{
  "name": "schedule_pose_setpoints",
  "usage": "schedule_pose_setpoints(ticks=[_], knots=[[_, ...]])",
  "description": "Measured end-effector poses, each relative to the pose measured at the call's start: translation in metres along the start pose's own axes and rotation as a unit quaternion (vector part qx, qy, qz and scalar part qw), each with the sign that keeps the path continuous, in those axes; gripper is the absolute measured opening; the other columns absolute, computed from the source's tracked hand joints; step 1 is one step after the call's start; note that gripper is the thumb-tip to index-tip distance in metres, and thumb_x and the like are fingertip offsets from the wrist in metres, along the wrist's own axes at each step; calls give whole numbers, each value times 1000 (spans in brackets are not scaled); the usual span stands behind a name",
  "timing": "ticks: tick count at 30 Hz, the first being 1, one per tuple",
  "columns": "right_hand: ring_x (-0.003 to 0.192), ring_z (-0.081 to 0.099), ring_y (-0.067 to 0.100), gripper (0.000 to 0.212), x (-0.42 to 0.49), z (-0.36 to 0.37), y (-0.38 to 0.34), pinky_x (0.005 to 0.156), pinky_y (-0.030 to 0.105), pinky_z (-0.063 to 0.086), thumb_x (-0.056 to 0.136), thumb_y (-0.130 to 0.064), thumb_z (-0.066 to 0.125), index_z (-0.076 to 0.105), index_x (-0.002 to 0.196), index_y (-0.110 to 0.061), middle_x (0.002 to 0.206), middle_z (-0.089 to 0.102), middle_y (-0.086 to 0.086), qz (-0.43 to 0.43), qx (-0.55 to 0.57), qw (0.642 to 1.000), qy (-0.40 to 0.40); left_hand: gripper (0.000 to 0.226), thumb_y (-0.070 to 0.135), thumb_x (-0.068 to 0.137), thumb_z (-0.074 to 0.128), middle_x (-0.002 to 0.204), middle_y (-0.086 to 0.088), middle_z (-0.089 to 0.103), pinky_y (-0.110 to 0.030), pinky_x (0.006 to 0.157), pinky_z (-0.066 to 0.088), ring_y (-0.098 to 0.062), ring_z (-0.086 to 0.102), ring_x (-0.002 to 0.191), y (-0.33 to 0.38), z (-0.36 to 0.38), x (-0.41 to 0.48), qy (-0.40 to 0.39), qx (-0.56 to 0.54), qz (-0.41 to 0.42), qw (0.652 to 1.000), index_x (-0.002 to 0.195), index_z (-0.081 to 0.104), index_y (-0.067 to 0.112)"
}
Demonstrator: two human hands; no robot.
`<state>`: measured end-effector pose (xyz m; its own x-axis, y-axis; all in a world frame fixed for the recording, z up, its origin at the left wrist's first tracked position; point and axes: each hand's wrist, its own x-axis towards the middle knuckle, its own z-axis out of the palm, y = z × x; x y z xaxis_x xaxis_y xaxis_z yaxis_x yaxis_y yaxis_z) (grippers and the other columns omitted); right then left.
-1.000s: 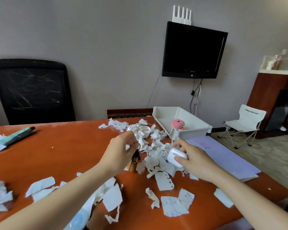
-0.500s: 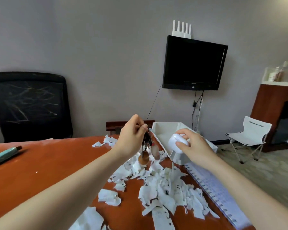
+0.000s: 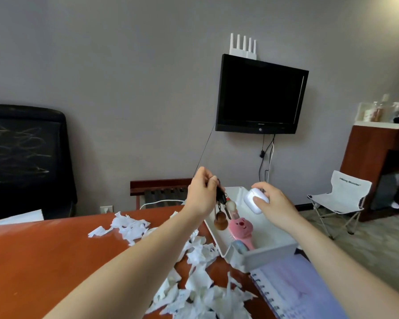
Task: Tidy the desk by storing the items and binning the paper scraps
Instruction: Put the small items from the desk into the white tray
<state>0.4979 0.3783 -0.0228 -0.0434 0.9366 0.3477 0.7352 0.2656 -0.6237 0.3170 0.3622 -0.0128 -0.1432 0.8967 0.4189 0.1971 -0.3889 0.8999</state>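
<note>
Two hands held items over white plastic storage tray at far right edge of orange tabletop.
Left hand pinched black key bunch with brown gourd charm, dangling above tray's left rim; right hand gripped white rounded earbud case over tray, likely to drop both beside pink pig-faced hairbrush. Torn white paper scraps lay unbinned along tabletop's right side.

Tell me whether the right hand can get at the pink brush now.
Probably yes: nothing blocks the way down to the pink brush, but the right hand grips the white case.
</note>
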Motion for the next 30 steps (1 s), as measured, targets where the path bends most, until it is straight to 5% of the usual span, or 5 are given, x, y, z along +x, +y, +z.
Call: schedule_pose_setpoints(ticks=[5, 8, 19, 22, 30], knots=[[100, 55, 30, 28, 25, 18, 31, 82, 32, 42, 90, -10, 47, 58, 113, -19, 103, 60, 4, 40, -10, 999, 7, 24, 4, 96, 38, 72, -8, 57, -34, 63, 49, -20, 54, 67, -34, 23, 31, 12, -22, -69, 997, 74, 39, 14], [102, 54, 29, 29, 33, 30, 49, 79, 29, 40, 89, -12, 49, 59, 114, -22, 107, 62, 4, 55, -19, 998, 10, 22, 12, 98, 37, 87, -14, 60, -46, 81, 54, -27, 59, 82, -56, 37, 48, 9, 51, -121, 991, 77, 39, 17], [100, 59, 31, 17, 42, 52, 77, 81, 33, 48, 87, -15, 49, 58, 89, -29, 98, 65, 5, 93, -64, 993, -34, 34, 7, 97, 39, 133, -19, 53, -34, 99, 40, -33, 50, 123, -91, 64, 77, -92, 276, -272, 917, 128, 51, -2], [96, 63, 32, 16, 42, 57, 79, 83, 37, 52, 86, -16, 49, 56, 86, -30, 97, 65, 7, 107, -93, 987, -80, 37, 6, 101, 30, 141, -17, 45, -31, 102, 36, -32, 44, 130, -91, 69, 72, -167, 382, -176, 892, 135, 44, -1], [106, 58, 29, 14, 43, 60, 82, 88, 32, 48, 90, -19, 47, 60, 92, -23, 113, 63, 10, 159, -160, 966, -124, 39, 14, 99, 40, 134, -20, 51, -30, 98, 39, -32, 48, 124, -112, 68, 73, -116, 325, -235, 909, 131, 43, -6]])
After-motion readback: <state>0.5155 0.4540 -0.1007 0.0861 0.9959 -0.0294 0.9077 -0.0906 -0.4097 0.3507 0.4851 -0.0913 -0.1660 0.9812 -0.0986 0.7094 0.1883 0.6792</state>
